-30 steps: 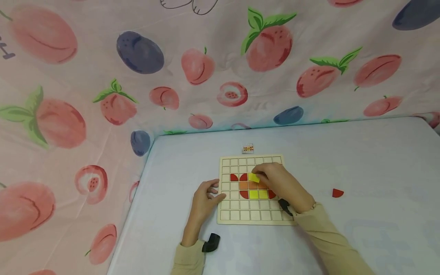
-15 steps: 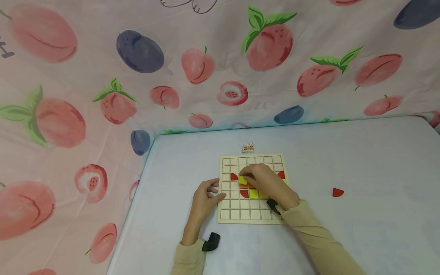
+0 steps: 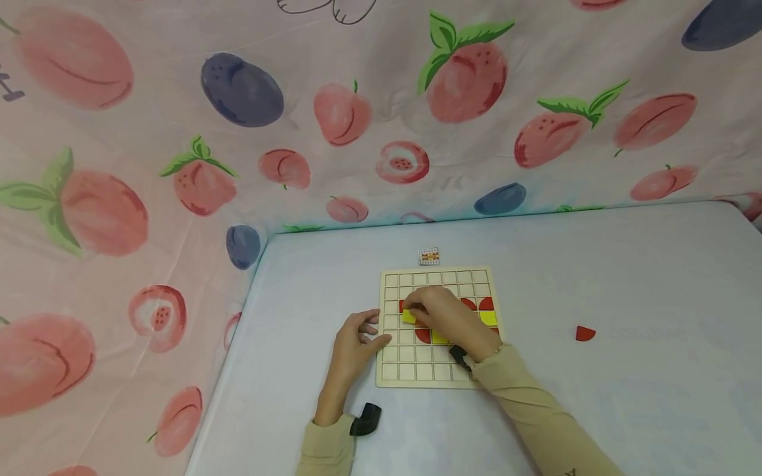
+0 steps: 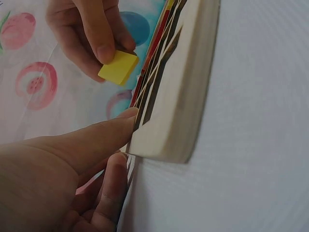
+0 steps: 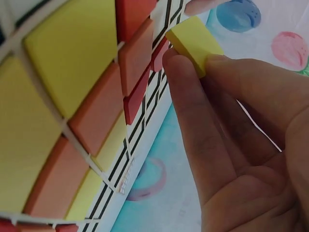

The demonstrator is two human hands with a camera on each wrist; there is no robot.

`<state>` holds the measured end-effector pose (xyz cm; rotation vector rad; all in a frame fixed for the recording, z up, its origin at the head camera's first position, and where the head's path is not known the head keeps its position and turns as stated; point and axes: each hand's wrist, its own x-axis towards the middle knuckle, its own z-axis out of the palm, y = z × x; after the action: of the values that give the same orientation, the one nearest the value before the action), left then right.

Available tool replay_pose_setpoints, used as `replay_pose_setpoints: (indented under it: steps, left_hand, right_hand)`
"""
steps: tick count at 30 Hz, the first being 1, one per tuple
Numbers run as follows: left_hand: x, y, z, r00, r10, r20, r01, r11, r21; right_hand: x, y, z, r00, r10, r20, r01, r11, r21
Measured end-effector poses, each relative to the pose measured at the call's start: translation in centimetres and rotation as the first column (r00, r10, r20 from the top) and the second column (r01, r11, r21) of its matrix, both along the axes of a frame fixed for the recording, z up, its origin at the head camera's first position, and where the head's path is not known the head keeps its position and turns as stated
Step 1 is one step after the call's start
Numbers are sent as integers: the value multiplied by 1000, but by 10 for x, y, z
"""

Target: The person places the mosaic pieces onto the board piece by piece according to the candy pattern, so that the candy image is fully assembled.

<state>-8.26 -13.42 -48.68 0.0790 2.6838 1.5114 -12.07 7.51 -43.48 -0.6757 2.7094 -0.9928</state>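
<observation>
A pale wooden grid board (image 3: 405, 371) lies on the table. In the head view my left hand (image 3: 350, 354) is at its left edge, thumb on the top and fingers against the side. My right hand (image 3: 449, 314) is over the board's left half, pinching a yellow square tile (image 5: 195, 41) between thumb and fingers. In the left wrist view that tile is tilted and raised above the board. Red quarter-round pieces (image 3: 486, 304), yellow squares (image 3: 488, 318) and orange tiles (image 5: 137, 58) sit in the grid. My right hand hides part of them in the head view.
A loose red quarter-round piece (image 3: 585, 333) lies on the table to the right of the board. A small printed pattern card (image 3: 428, 256) is just beyond the board's far edge. Fruit-print cloth (image 3: 345, 119) rises behind and to the left of the white table (image 3: 655, 297).
My right hand has moved left across the board, carrying the yellow tile from near the middle to the left columns. More pieces on the right side now show. My left hand stays put.
</observation>
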Motion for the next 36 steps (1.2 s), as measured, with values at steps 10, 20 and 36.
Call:
replay_pose_setpoints:
  steps: [10, 20, 36]
  left_hand:
    - [0, 1, 0, 1000, -2, 4, 2, 1000, 8]
    - [0, 1, -1, 1000, -1, -1, 1, 1000, 0]
    - [0, 1, 0, 1000, 6, 10, -6, 1000, -10]
  right_hand:
    - [-1, -6, -6, 1000, 25, 8, -25, 1000, 1]
    - [1, -8, -8, 998, 40, -45, -37, 997, 70]
    - [3, -9, -12, 996, 34, -78, -23, 991, 128]
